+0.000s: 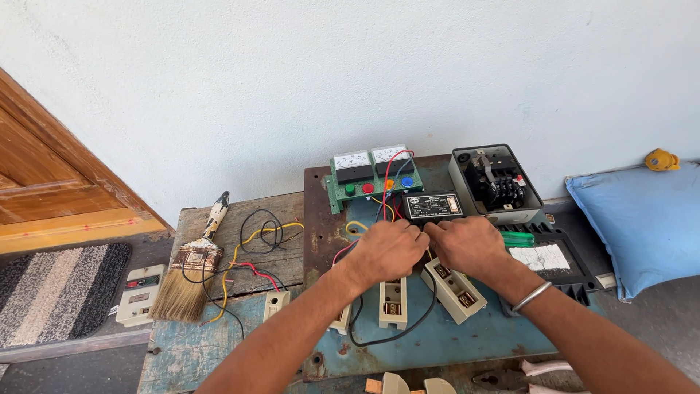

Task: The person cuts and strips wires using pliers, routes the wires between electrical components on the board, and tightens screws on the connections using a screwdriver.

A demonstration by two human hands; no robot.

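My left hand point(386, 252) and my right hand point(467, 246) meet over a metal panel point(437, 343), fingertips pinched together on something small near a black wire point(379, 339); what they pinch is hidden. Below them lie white fuse carriers point(392, 303), point(453, 290). Just beyond sit a small black rectangular device point(433, 206) and a green board with two analogue meters point(370, 174) and coloured buttons. A silver bangle point(531, 296) is on my right wrist.
An open grey box with a black contactor point(496, 182) stands at the back right, a green-handled screwdriver point(519, 238) beside it. A wide paintbrush point(191, 273) and loose coloured wires point(251, 252) lie left. Pliers point(525, 376) sit at the front. A blue cushion point(634, 219) lies right.
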